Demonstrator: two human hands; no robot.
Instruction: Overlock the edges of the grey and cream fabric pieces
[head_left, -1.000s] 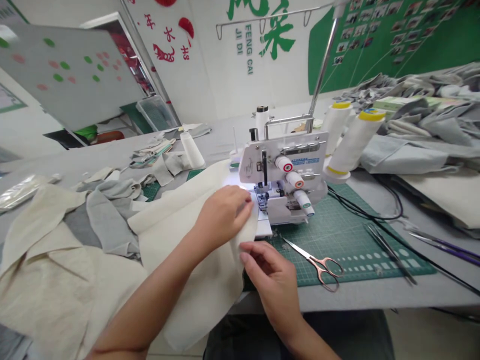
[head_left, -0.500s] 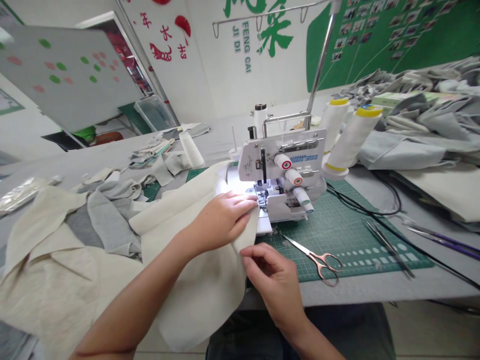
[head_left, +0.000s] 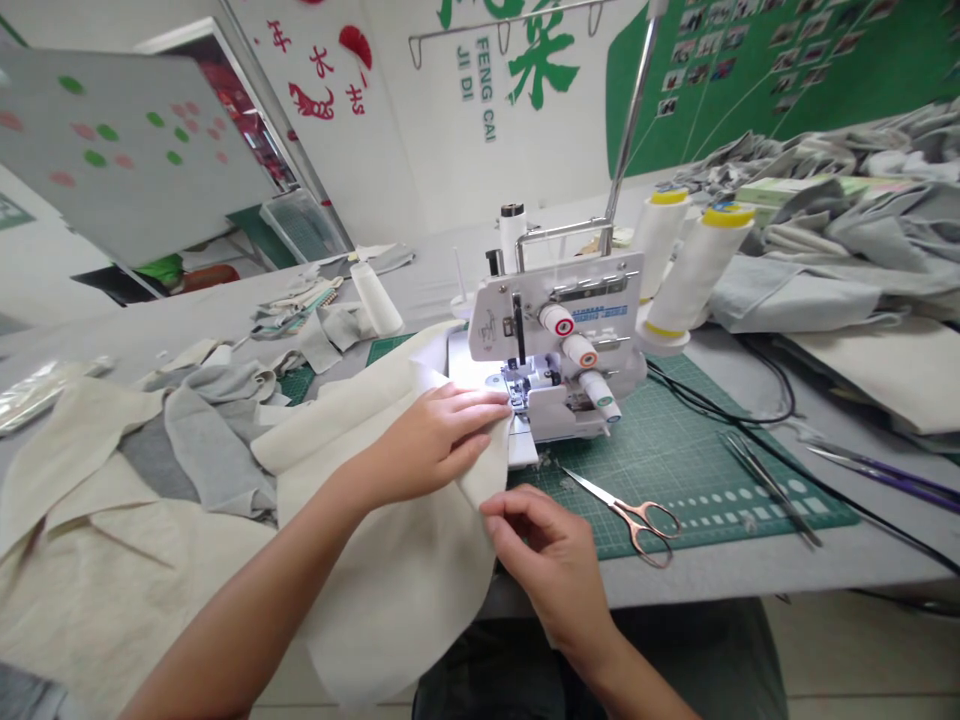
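Left hand [head_left: 424, 445] flatter now, palm unseen on cream cloth [head_left: 405, 575], edge in right hand's grip [head_left: 553, 555]

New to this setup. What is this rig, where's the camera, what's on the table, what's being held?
No robot here: these are a person's two bare hands. There is one view, from a camera worn on the head, looking forward and down.

The left hand lies flat on cream cloth, close to the lit area of a white sewing machine. The right hand pinches the cloth's edge nearer the person.

On the table is a green mat, with scissors and tweezers lying right of the machine. White thread cones stand beside the machine, and grey fabric lies to the left.
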